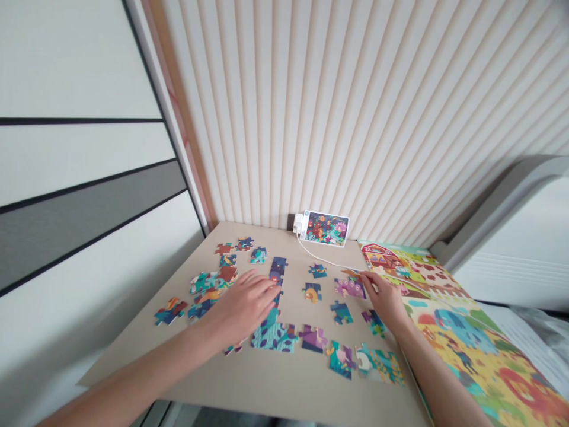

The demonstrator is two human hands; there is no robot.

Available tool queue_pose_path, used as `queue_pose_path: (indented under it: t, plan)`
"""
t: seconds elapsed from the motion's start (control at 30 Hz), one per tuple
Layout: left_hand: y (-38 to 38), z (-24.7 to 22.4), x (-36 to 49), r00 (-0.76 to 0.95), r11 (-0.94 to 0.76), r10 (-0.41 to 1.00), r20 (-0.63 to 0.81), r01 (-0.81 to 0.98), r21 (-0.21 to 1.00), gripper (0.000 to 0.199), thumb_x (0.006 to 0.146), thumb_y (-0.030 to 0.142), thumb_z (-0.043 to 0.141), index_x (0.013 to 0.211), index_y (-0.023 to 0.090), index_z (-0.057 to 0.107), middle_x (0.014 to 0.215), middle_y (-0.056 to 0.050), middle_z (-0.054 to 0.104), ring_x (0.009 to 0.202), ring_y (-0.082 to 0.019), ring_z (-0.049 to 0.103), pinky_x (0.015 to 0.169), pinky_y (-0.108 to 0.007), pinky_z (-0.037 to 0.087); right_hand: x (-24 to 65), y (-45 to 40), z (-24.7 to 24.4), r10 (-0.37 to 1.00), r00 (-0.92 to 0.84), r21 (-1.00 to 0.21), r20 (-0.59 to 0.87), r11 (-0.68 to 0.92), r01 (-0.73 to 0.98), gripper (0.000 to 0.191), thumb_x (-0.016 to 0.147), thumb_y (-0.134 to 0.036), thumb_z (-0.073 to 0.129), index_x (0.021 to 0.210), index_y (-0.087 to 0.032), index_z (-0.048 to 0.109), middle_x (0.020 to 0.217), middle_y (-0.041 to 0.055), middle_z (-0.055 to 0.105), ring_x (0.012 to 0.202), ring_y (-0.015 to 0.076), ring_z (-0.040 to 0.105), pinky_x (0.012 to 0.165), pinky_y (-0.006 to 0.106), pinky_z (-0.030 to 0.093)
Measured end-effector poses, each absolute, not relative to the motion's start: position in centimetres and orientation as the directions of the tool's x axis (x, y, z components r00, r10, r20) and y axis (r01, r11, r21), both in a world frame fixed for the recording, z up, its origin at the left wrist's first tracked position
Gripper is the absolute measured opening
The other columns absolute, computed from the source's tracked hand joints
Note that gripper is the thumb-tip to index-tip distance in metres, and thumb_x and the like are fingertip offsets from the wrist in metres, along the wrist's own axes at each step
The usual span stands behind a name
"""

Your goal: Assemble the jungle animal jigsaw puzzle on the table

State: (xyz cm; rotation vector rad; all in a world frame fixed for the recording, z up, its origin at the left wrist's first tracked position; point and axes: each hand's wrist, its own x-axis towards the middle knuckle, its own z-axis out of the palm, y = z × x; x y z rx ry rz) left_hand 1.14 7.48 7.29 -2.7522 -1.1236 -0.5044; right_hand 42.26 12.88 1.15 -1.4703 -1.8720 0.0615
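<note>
Puzzle pieces point(340, 312) lie spread face up across a beige tabletop point(284, 385), their printed sides showing so that each can be read at a glance. The right hand point(383, 298) is narrow, its fingertips point(367, 279) pinching a small orange piece point(351, 273) at the far right of the spread, just above a joined purple patch point(349, 288). The left hand point(243, 306) is wide, palm down and fingers spread over the middle of the pieces, beside a dark blue strip of joined pieces point(278, 270); whether it touches anything beneath cannot be told. Nearer, a teal and purple group point(274, 338) sits in a loose row, apart from the loose heap point(208, 284) on the left, as if sorted. At the far edge, a small picture card point(326, 229) leans against the ribbed wall point(355, 118), facing the person for easy reference, with a white plug point(297, 223) and cable point(317, 254) beside it. To the right, a large farm-scene puzzle board point(466, 338) lies flat.
</note>
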Motion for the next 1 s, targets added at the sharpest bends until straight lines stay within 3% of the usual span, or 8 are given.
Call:
queue_pose_path:
  t: [0.1,0.2,0.3,0.43,0.53,0.73,0.9,1.0]
  plan:
    - [6.2,5.1,-6.9,0.492,-0.547,0.763,0.418,0.837,0.013,0.032,0.103,0.031,0.049,0.131,0.024,0.063,0.127,-0.009,0.069,0.118,-0.028,0.064,0.113,-0.050,0.042,41.1,12.5,2.0,0.813,-0.171,-0.367,0.557,0.425,0.827,0.030,0.103,-0.042,0.049,0.110,-0.025,0.073,0.098,0.0072,0.080,0.083,0.0251,0.077,0.079,0.036,0.059]
    - [4.9,3.0,-12.8,0.290,-0.370,0.838,0.462,0.925,0.090,0.045,0.102,0.041,0.050,0.144,0.023,0.054,0.135,-0.012,0.066,0.122,-0.030,0.063,0.109,-0.046,0.048,37.8,12.3,3.6,0.737,-0.356,-0.175,0.575,0.536,0.826,0.027,0.104,-0.035,0.050,0.110,-0.023,0.073,0.092,0.0060,0.080,0.079,0.0212,0.075,0.075,0.031,0.054]
    - [3.7,1.7,-15.0,0.213,-0.311,0.872,0.440,0.936,0.163,0.055,0.101,0.045,0.052,0.152,0.024,0.045,0.145,-0.011,0.060,0.130,-0.029,0.059,0.111,-0.044,0.048,32.6,12.7,5.4,0.679,-0.490,-0.016,0.546,0.594,0.805,0.025,0.104,-0.028,0.051,0.105,-0.021,0.075,0.084,0.0045,0.079,0.073,0.0176,0.073,0.070,0.027,0.047]
    - [2.9,0.6,-13.9,0.214,-0.316,0.860,0.464,0.936,0.153,0.062,0.096,0.047,0.058,0.153,0.023,0.045,0.151,-0.012,0.053,0.138,-0.032,0.052,0.115,-0.048,0.044,24.7,14.5,6.5,0.666,-0.620,0.070,0.416,0.656,0.752,0.029,0.106,-0.024,0.045,0.102,-0.021,0.073,0.080,0.0038,0.077,0.076,0.0172,0.071,0.070,0.026,0.042]
    - [2.6,0.1,-12.5,0.222,-0.320,0.847,0.484,0.939,0.129,0.056,0.094,0.049,0.062,0.144,0.025,0.056,0.146,-0.013,0.057,0.136,-0.033,0.052,0.116,-0.051,0.042,20.0,16.4,6.1,0.668,-0.712,0.125,0.214,0.705,0.698,0.027,0.105,-0.019,0.044,0.099,-0.018,0.070,0.087,0.0079,0.076,0.082,0.0199,0.071,0.069,0.027,0.041]
    - [2.4,0.1,-11.8,0.182,-0.296,0.878,0.442,0.933,0.205,0.050,0.091,0.050,0.067,0.135,0.028,0.064,0.135,-0.009,0.063,0.126,-0.032,0.057,0.110,-0.049,0.045,14.8,17.8,5.0,0.641,-0.755,0.095,0.140,0.750,0.655,0.019,0.099,-0.015,0.054,0.092,-0.015,0.072,0.096,0.0135,0.076,0.095,0.0249,0.069,0.081,0.032,0.044]
    - [2.4,0.2,-11.9,0.169,-0.289,0.904,0.392,0.918,0.272,0.046,0.091,0.052,0.068,0.132,0.029,0.065,0.132,-0.007,0.063,0.124,-0.030,0.057,0.110,-0.047,0.043,11.9,17.8,4.6,0.633,-0.758,0.027,0.157,0.765,0.644,0.030,0.105,-0.038,0.050,0.105,-0.019,0.074,0.107,0.0110,0.075,0.108,0.0244,0.065,0.094,0.033,0.044]
    - [2.2,0.2,-11.9,0.183,-0.310,0.902,0.390,0.905,0.293,0.044,0.091,0.052,0.068,0.129,0.028,0.064,0.131,-0.007,0.063,0.123,-0.029,0.057,0.109,-0.047,0.043,10.2,18.2,4.1,0.639,-0.754,-0.098,0.153,0.769,0.632,0.039,0.100,-0.053,0.058,0.119,-0.021,0.071,0.114,0.0090,0.073,0.113,0.0232,0.064,0.098,0.033,0.044]
